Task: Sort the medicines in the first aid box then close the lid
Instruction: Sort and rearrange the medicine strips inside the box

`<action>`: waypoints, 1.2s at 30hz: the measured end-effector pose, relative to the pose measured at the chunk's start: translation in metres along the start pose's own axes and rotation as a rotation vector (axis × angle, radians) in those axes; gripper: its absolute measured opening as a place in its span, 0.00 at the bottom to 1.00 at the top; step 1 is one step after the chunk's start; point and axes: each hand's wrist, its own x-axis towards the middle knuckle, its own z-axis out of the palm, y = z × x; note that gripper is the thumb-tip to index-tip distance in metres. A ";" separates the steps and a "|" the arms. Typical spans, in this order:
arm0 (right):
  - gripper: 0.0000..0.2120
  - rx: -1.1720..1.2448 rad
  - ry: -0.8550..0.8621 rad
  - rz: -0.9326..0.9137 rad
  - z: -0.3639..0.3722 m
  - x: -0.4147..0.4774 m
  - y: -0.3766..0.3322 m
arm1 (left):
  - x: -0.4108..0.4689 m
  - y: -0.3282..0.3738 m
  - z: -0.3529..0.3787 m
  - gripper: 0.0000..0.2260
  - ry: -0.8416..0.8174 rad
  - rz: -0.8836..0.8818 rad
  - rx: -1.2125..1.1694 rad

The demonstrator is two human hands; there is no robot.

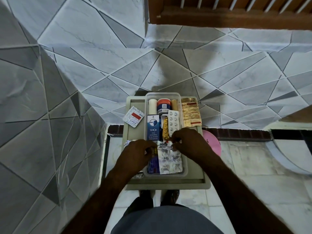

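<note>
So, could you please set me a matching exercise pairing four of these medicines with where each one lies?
Things
1. blue carton
2. gold blister strip
3. red-labelled strip
4. orange-topped jar

Places
A. on the tray, right of the clear box
B. in the clear box, at its far end
C. on the tray, left of the clear box
D. in the clear box, along its left wall

Pairs: 1-D, 2-A, 3-C, 4-B

Box (163,95): clear, open.
Inside: blue carton (153,126), orange-capped jar (163,103), blister (173,121), foil strip (170,159).
Outside: gold strip (191,112) right, red-labelled strip (134,118) left.
</note>
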 end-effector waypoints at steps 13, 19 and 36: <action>0.24 -0.269 0.144 -0.090 0.030 -0.016 0.008 | 0.003 0.017 0.033 0.33 0.070 0.182 0.409; 0.24 -0.266 0.155 -0.083 0.037 -0.014 0.015 | 0.006 0.021 0.037 0.34 0.054 0.141 0.450; 0.02 0.749 0.457 0.493 -0.003 0.019 0.077 | -0.004 -0.079 -0.011 0.13 0.240 -0.558 -0.315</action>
